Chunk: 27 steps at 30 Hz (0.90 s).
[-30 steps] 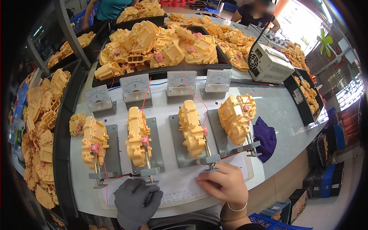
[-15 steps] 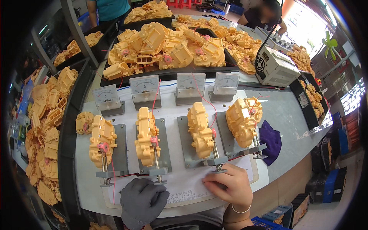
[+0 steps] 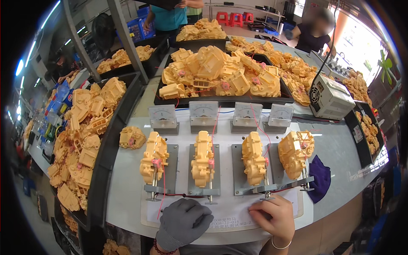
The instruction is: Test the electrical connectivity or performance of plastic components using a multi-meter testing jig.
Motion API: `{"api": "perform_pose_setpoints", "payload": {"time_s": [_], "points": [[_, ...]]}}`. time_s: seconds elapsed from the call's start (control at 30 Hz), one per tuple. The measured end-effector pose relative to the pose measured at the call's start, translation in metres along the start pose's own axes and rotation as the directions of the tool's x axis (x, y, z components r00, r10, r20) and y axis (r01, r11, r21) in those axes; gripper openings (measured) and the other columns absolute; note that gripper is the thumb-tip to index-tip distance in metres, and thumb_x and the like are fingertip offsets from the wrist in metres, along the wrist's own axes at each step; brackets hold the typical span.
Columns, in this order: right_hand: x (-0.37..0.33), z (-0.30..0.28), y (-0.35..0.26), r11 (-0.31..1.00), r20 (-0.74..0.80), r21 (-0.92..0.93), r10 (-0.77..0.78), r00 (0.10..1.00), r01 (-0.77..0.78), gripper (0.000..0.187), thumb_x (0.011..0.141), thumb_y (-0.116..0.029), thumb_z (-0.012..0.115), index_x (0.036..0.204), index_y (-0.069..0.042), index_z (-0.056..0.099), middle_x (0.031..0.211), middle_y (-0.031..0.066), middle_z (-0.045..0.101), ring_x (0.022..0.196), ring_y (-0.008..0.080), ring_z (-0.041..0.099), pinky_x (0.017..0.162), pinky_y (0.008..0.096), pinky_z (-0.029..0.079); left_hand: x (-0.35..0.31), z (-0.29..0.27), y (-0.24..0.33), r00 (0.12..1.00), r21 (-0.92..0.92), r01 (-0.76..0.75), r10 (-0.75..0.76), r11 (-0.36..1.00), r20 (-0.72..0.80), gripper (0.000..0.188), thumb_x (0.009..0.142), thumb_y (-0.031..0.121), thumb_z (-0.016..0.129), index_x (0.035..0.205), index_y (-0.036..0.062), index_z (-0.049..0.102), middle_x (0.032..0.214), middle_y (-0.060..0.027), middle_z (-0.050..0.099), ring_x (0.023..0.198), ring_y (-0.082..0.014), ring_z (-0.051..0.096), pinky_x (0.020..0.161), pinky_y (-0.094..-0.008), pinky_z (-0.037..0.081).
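My left hand [image 3: 185,222], in a grey glove, lies loosely curled on the white printed sheet [image 3: 231,219]; nothing shows in it. My bare right hand [image 3: 276,216] rests with fingers bent just below the end knob of the third clamp [image 3: 267,187]; no held thing is visible. Ahead stand several grey test fixtures, each bearing a yellow plastic gearbox housing: the far left one [image 3: 154,155], the second [image 3: 202,157], the third [image 3: 253,159] and the far right one [image 3: 296,154]. Metal clamp rods press at their pink parts. Thin red wires run from the housings.
Behind the fixtures stand several analog meters, one at left [image 3: 162,117]. A loose yellow housing [image 3: 132,137] lies left. Black trays heaped with housings stand at back [image 3: 170,102] and left [image 3: 117,140]. A purple cloth [image 3: 319,178] and a power supply box [image 3: 332,97] sit right.
My view has tilted up and turned left, so the bench appears shifted right and lower. Both hands keep nearly the same places beside the fixtures. The person at the back right has straightened up.
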State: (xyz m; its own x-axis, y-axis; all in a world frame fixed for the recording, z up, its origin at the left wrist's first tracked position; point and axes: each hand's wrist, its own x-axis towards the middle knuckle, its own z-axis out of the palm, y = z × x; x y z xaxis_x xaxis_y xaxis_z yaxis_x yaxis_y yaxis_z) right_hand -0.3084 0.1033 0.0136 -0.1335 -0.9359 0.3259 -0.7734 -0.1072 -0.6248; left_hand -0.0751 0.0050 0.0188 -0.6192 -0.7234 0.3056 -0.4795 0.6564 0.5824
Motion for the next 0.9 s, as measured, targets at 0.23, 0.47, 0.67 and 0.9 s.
{"api": "perform_pose_setpoints", "payload": {"time_s": [0.23, 0.47, 0.67, 0.9], "points": [[-0.005, 0.004, -0.002, 0.997, -0.025, 0.054, 0.054, 0.998, -0.053, 0.01, 0.067, -0.009, 0.076, 0.075, -0.008, 0.069, 0.063, 0.0045, 0.057, 0.057, 0.0225, 0.055, 0.051, 0.0335, 0.043, -0.003, -0.002, -0.001, 0.998, -0.033, -0.054, 0.053, 0.998, -0.019, 0.011, 0.078, 0.016, 0.073, 0.083, 0.0106, 0.065, 0.079, -0.0063, 0.062, 0.074, -0.0254, 0.063, 0.064, -0.0371, 0.051], [0.003, -0.004, -0.019, 1.0, 0.064, 0.028, 0.001, 0.998, -0.002, 0.008, 0.077, 0.001, 0.07, 0.084, -0.001, 0.067, 0.069, 0.0115, 0.055, 0.059, 0.0246, 0.052, 0.056, 0.0327, 0.042, -0.008, -0.004, -0.006, 0.999, -0.015, -0.037, 0.036, 0.999, -0.037, 0.013, 0.075, 0.019, 0.075, 0.084, 0.0127, 0.068, 0.08, -0.0059, 0.063, 0.071, -0.0249, 0.064, 0.062, -0.0354, 0.052], [0.002, -0.01, -0.016, 0.999, 0.083, -0.023, 0.037, 0.996, -0.035, 0.01, 0.077, -0.001, 0.072, 0.086, 0.0, 0.068, 0.071, 0.013, 0.057, 0.06, 0.0262, 0.053, 0.057, 0.0334, 0.042, -0.002, 0.003, -0.006, 0.999, -0.056, -0.036, 0.035, 0.998, -0.022, 0.014, 0.074, 0.015, 0.076, 0.083, 0.0097, 0.066, 0.077, -0.0061, 0.06, 0.072, -0.0244, 0.062, 0.062, -0.0355, 0.051], [0.005, -0.007, -0.019, 1.0, 0.126, -0.013, 0.017, 0.992, -0.016, 0.009, 0.077, -0.002, 0.071, 0.086, 0.0, 0.068, 0.071, 0.0137, 0.057, 0.061, 0.0283, 0.054, 0.058, 0.0337, 0.042, -0.009, 0.0, -0.006, 1.0, -0.047, -0.009, 0.009, 0.999, 0.002, 0.014, 0.074, 0.014, 0.074, 0.083, 0.0088, 0.065, 0.081, -0.0064, 0.059, 0.074, -0.0245, 0.061, 0.064, -0.0354, 0.051]]}}
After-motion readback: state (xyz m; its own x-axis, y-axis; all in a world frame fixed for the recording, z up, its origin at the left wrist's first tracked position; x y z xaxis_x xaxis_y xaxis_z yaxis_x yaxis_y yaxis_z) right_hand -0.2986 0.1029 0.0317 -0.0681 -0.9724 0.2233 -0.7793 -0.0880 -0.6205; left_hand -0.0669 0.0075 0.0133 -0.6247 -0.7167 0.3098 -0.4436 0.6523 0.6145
